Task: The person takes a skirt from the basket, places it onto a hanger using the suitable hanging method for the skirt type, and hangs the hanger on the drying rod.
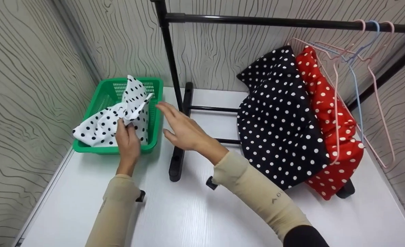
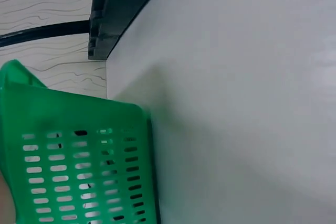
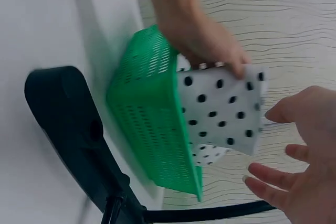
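Note:
A white cloth with black polka dots [image 1: 99,127] lies bunched in a green plastic basket [image 1: 156,135], one part of it raised and another draped over the front left rim. My left hand [image 1: 128,140] pinches the cloth between thumb and fingers above the basket's front rim. To the right of the basket, my right hand [image 1: 185,132] is held in the air, fingers extended, holding nothing. In the right wrist view its fingers [image 3: 273,174] are spread close to the dotted cloth [image 3: 220,106]. The left wrist view mostly has the basket's slotted wall [image 2: 79,111]; the cloth is barely visible there.
A black clothes rack [image 1: 168,51] stands right of the basket, its foot [image 1: 176,161] on the white surface. Pink and blue hangers [image 1: 356,82] hang from its rail. Black dotted fabric [image 1: 281,123] and red dotted fabric [image 1: 336,130] are beneath and beside them.

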The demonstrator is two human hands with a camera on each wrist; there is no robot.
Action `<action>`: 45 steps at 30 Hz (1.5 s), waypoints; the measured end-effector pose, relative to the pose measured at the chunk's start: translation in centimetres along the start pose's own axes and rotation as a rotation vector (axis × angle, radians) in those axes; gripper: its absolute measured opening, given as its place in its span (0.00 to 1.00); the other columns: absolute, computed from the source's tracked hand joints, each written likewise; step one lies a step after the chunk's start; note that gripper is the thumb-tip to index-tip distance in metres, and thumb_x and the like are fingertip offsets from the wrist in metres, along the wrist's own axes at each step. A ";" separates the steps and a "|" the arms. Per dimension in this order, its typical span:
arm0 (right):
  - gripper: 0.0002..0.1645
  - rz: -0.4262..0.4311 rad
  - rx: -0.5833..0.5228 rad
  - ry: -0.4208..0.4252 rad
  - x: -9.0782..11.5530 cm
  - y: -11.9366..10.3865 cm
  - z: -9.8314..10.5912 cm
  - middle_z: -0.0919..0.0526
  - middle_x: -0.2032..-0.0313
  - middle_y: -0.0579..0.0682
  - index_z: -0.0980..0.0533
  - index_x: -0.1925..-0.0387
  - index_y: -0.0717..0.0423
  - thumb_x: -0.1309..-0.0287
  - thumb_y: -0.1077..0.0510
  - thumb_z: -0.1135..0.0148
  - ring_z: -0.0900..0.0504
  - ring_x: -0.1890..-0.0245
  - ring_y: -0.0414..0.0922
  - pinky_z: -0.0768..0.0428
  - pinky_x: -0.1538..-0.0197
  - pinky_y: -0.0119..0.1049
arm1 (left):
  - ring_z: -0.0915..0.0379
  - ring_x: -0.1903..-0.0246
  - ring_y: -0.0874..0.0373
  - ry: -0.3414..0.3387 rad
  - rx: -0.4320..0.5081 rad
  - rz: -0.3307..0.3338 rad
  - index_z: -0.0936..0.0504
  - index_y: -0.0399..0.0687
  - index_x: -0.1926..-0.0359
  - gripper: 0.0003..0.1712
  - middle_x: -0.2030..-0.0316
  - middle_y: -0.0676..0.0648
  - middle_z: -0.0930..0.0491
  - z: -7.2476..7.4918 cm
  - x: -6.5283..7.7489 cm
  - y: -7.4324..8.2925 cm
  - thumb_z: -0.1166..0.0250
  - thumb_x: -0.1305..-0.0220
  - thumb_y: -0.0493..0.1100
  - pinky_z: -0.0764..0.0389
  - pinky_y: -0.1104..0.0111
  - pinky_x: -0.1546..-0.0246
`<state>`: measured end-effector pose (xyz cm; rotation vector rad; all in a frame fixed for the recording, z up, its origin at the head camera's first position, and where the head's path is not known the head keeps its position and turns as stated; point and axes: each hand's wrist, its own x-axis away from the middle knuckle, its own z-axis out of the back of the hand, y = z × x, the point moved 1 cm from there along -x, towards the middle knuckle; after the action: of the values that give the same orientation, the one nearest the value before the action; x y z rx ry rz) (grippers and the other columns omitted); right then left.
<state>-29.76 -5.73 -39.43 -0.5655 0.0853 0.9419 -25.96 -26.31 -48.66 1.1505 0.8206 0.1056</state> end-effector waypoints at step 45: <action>0.15 0.467 0.210 0.063 -1.5 -4.3 -1.7 0.19 0.46 0.49 0.19 0.46 0.57 0.23 0.60 0.48 0.21 0.43 0.44 0.23 0.40 0.30 | 0.41 0.29 0.38 -0.664 -0.357 0.553 0.56 0.35 0.20 0.53 0.24 0.32 0.45 2.1 -7.8 11.0 0.42 0.28 0.63 0.31 0.46 0.33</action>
<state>-26.98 -9.63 -38.60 -0.3849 0.3812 1.3492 -26.59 -26.82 -35.08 0.9535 -0.1164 0.2955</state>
